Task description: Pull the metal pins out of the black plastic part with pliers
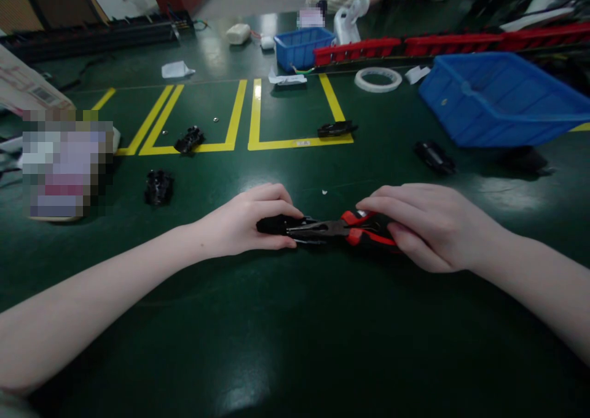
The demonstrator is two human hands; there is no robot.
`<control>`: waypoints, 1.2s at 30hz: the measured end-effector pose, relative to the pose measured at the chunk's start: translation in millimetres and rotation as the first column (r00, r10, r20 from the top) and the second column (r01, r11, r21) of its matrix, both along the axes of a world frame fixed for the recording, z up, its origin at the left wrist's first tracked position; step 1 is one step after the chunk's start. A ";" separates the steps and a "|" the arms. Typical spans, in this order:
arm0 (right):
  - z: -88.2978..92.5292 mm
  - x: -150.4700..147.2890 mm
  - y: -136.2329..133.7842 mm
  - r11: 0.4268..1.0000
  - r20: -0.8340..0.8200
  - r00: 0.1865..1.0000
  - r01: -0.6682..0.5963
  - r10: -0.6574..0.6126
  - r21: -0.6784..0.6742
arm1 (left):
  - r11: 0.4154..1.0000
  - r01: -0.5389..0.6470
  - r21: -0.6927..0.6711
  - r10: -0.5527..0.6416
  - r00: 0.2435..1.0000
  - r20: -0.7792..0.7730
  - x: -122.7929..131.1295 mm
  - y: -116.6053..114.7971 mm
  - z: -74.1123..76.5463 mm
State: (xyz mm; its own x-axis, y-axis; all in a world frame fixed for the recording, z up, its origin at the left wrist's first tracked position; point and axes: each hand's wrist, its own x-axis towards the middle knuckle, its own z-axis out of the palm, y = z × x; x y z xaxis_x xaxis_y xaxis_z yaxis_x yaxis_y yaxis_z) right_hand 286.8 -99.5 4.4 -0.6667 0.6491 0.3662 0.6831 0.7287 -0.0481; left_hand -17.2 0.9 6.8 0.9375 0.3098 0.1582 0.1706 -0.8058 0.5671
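Left hand clamps its grip on a black part lying nine-to-three; right hand clasps pliers at its three o'clock.

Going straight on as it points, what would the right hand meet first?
Probably the black part in the left hand: the pliers in the right hand overlap it, though depth is unclear.

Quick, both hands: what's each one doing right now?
Left hand: closed, pinching a black part between thumb and fingers.
Right hand: closed around red-handled pliers, nose at that part.
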 end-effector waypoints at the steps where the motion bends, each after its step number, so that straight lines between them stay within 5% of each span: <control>1: 1.4 1.3 0.9 1.000 0.000 1.000 -0.009 0.009 -0.007 | 1.000 0.001 -0.002 -0.001 1.000 -0.003 0.1 -0.1 0.4; 21: -8.1 -11.8 -8.5 0.997 -0.045 0.997 0.060 -0.058 0.039 | 0.999 -0.043 0.019 0.043 0.999 0.032 -1.0 -1.4 -3.8; 30: 8.6 -3.5 -1.0 1.000 0.056 0.998 0.020 -0.019 -0.009 | 1.000 -0.011 0.003 0.011 1.000 0.018 -0.2 1.3 -0.9; 36: 1.9 -5.5 -4.2 0.999 0.018 0.999 0.027 -0.028 0.031 | 1.000 -0.024 0.007 0.024 0.998 0.055 0.9 0.6 -3.3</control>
State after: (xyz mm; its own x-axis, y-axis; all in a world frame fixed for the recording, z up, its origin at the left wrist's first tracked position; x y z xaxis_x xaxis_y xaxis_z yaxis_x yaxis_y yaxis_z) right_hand 281.3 -103.7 6.2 -0.6557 0.6559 0.3741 0.7035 0.7106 -0.0126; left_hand -16.2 1.5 3.4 0.9197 0.3307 0.2115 0.1586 -0.8060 0.5703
